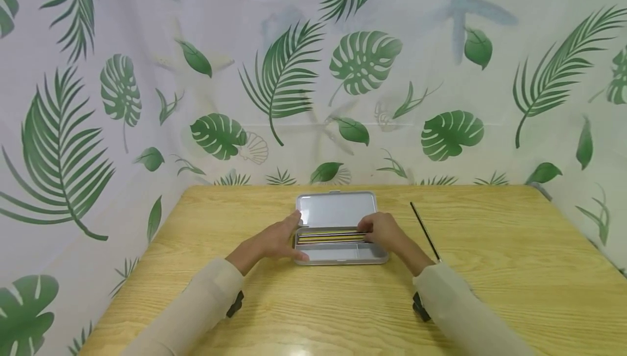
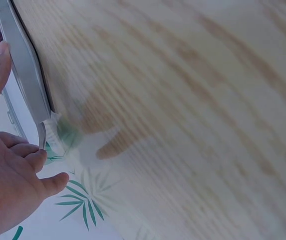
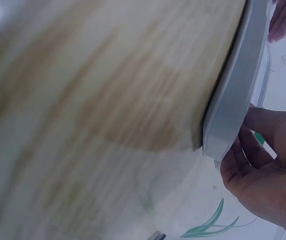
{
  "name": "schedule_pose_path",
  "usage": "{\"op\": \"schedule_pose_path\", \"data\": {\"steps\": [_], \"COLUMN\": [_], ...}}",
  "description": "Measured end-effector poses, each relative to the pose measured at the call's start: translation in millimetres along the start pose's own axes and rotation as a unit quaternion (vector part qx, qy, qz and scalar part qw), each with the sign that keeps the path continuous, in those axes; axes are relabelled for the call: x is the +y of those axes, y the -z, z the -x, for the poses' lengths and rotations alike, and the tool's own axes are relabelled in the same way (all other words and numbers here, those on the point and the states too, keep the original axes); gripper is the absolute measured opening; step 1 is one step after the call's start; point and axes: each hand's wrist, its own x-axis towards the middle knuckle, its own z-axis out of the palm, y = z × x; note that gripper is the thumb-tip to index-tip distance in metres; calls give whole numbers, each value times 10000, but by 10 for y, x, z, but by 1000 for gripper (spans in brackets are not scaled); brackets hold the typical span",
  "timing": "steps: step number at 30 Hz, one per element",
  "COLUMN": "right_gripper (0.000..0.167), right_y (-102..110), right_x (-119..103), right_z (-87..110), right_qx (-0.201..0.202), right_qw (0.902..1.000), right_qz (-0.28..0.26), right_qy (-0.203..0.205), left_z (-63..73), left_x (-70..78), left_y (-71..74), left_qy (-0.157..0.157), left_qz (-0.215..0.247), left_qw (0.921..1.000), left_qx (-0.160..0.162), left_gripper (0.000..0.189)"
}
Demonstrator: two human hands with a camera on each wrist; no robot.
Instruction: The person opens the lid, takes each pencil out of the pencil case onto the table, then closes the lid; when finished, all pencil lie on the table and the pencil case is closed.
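Observation:
A grey pencil case (image 1: 343, 262) lies on the table with its lid (image 1: 335, 209) folded back. Several thin pencils (image 1: 328, 238), yellow and dark, fill its rear compartment; the front compartments look bare. My left hand (image 1: 274, 240) holds the case at its left end, thumb on the front rim and fingers at the back near the hinge. At the other end, my right hand (image 1: 387, 232) reaches in and pinches at the pencils' right ends; its fingertips are partly hidden. In the right wrist view, that thumb goes over the case wall (image 3: 237, 85) and the fingers curl at the corner.
To the right of the case, a thin dark stick (image 1: 424, 229), like a pencil, lies slanted, its near end by the right sleeve. The wooden table (image 1: 318, 307) meets a leaf-printed curtain (image 1: 362, 143) at the back and sides.

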Motion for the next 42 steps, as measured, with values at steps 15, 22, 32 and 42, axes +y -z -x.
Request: {"op": "schedule_pose_path", "data": {"steps": [15,22,32,42], "right_gripper": [11,13,10,16], "right_y": [17,10,211,497], "right_x": [-68,-33,38,254], "right_z": [26,31,105,319], "right_qx": [-131,15,279,502], "right_qw": [9998,9999,9986,9972], "right_qz": [144,5,-275,-520], "right_qy": [77,145,356,181], "left_z": [-9,-13,-7,-18], "left_x": [5,-1,7,2], "left_y": [-14,-31,-28,-25], "left_qy": [28,49,31,3], "left_qz": [-102,-111,-127,-158], "left_qw": [9999,9999,9999,9999], "left_qx": [-12,6,39,4], "left_gripper": [116,116,116,115]}}
